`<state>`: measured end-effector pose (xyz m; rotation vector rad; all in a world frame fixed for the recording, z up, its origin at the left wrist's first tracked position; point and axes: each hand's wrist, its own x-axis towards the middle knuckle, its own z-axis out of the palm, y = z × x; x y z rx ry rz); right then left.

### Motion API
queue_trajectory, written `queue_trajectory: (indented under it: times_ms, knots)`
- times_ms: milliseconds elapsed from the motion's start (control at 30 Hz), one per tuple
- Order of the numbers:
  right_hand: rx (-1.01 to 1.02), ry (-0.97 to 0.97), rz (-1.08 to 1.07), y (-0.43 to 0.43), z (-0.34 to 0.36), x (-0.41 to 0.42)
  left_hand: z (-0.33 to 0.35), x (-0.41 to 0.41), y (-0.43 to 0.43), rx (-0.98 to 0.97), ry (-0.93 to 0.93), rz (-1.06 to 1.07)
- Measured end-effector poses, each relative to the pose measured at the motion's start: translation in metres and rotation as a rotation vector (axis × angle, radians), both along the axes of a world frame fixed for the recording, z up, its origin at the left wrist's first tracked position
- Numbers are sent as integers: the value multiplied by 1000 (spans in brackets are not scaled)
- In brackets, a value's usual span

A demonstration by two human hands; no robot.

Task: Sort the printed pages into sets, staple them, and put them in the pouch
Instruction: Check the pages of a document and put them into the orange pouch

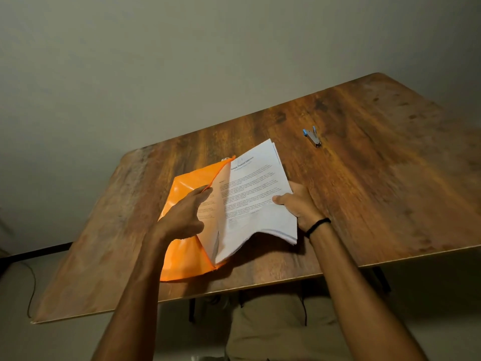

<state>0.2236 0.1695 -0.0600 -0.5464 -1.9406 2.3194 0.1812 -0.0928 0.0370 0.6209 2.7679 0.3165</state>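
Forearms (135, 295): both enter from 6 o'clock and cross the near table edge; khaki trousers (273, 329) show between them, below the tabletop.
Table (364, 191): wood-grain top, seen tilted, carrying all task items.
Pouch (182, 261): orange, lying on the table at 9 o'clock from the pages, mouth facing 3 o'clock, upper layer lifted.
Pages (257, 194): thick white printed stack; the left edge sits inside the pouch mouth, the rest projects toward 3 o'clock and is raised off the table. The top sheet carries a heading and text blocks too small to read reliably.
Left hand (182, 217): thumb and forefinger pinch the edge of the pouch's upper layer, holding the mouth open.
Right hand (299, 204): grips the right edge of the pages, thumb on top, fingers beneath.
Stapler (313, 138): small, blue-tipped, on the table at 1 o'clock from the pages, well apart, untouched.
Wristband (317, 226): black, on the right wrist.
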Motion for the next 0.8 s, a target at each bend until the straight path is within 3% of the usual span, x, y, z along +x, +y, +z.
queue_trajectory:
  times_ms: [133, 533, 800]
  knots:
    - [-90, -88, -8, 1, -6, -2, 1, 1, 3, 17, -10, -18]
    - [205, 96, -15, -6, -8, 1, 8, -4, -5, 67, -60, -2]
    - [-37, 86, 5, -35, 1, 7, 5, -2, 7, 92, -62, 21]
